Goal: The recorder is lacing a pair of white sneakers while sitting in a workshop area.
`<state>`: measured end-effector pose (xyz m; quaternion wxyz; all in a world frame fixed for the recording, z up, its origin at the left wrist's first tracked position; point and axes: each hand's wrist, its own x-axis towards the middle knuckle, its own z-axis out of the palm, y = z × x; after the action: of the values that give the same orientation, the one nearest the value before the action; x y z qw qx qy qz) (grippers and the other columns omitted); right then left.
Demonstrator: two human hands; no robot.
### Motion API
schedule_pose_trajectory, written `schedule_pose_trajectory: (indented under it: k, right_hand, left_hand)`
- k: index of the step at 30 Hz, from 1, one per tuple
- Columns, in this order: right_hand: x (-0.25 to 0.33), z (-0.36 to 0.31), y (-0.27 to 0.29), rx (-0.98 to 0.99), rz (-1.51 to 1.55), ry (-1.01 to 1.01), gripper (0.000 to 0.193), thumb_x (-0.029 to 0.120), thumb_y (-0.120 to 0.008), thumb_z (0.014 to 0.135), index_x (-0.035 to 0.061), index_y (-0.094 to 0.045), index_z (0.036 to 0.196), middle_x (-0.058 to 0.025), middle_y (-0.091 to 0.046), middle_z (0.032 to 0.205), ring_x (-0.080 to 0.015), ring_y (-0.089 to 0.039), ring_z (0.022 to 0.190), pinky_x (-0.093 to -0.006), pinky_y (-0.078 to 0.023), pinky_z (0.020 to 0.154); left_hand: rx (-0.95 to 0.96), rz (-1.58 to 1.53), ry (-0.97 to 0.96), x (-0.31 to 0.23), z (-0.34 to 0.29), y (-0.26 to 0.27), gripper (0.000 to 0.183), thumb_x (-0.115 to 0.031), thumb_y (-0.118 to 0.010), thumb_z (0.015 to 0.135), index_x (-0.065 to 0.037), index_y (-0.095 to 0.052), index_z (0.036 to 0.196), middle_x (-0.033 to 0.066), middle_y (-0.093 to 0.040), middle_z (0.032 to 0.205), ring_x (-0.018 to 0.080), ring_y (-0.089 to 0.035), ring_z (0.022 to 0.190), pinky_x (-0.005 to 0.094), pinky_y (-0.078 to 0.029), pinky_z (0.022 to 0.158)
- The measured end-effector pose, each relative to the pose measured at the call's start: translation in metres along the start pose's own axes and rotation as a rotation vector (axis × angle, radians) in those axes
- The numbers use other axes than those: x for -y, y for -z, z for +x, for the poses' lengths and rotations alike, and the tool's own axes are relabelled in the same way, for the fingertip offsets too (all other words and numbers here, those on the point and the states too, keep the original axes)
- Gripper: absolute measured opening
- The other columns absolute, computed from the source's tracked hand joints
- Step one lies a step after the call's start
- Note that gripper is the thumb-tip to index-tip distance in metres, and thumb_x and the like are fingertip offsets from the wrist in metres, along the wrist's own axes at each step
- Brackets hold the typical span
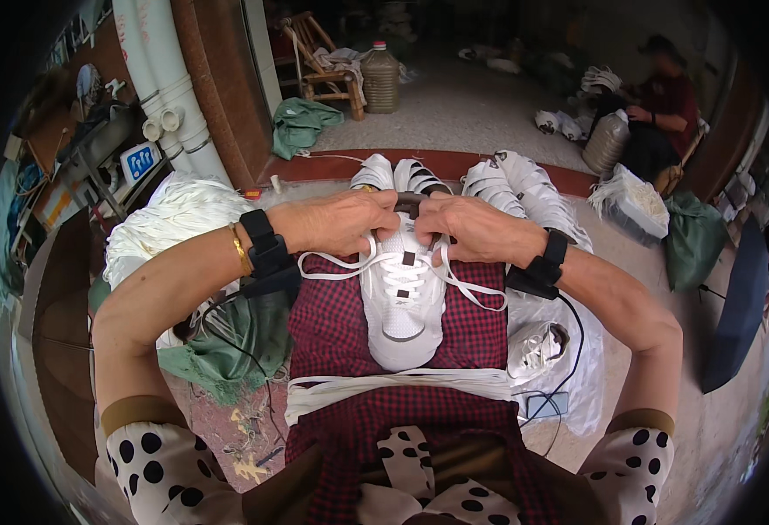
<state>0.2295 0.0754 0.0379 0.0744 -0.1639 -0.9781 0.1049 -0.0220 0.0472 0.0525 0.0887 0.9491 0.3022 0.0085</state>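
In the head view, the white sneaker (404,328) lay centered on a red-and-black checked cloth (327,324) over the person's lap, toe toward the body, with room on the cloth to either side of it. A heap of white laces (174,219) bordered the space at the left; a shiny shoe (537,352) sat on clear plastic at the right. Wrapped white shoes stood just beyond the hands.

Both elbows were bent outward, the forearms angling in to the sneaker's opening. The left hand (340,220) and the right hand (481,229) faced each other there, fingers curled and narrow, holding the sneaker's upper at its two sides (whether they also pinched lace, I could not tell).

The upper looked like textured mesh with smooth panels and a rounded toe; flat white shoelaces (403,273) crossed it, their loose ends looping outward. A band of pale cord (402,381) stretched across the lap.
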Motion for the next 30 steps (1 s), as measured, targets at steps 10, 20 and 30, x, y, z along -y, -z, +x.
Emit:
schedule_pose_trajectory:
  k: [10,20,30]
  right_hand:
    - [-0.015,0.011,0.010,0.234,0.040,-0.043,0.035,0.000,-0.057,0.073,0.0028,-0.073,0.104,-0.0129,-0.062,0.097,-0.0324,-0.054,0.098,-0.0418,-0.047,0.088]
    - [0.013,0.029,0.002,0.270,0.064,-0.488,0.031,0.030,-0.067,0.078,0.0002,-0.066,0.068,-0.0056,-0.055,0.055,-0.0174,-0.051,0.049,-0.0374,-0.041,0.050]
    - [0.004,0.025,-0.014,0.181,0.056,-0.513,0.024,0.023,-0.065,0.084,0.0007,-0.069,0.076,-0.0063,-0.064,0.064,-0.0144,-0.061,0.059,-0.0329,-0.045,0.053]
  left_hand:
    - [0.452,-0.203,0.324,0.007,0.030,0.013,0.030,-0.020,-0.058,0.081,0.002,-0.067,0.098,0.0160,-0.062,0.108,0.0306,-0.058,0.097,0.0404,-0.046,0.085]
    - [0.273,-0.258,0.595,-0.004,0.036,-0.004,0.030,-0.028,-0.067,0.072,0.002,-0.068,0.074,0.0047,-0.058,0.067,0.0157,-0.051,0.062,0.0370,-0.041,0.056]
    - [0.040,-0.341,0.881,-0.013,0.040,-0.025,0.022,-0.021,-0.074,0.069,-0.002,-0.073,0.078,0.0046,-0.064,0.072,0.0152,-0.056,0.065,0.0351,-0.043,0.055]
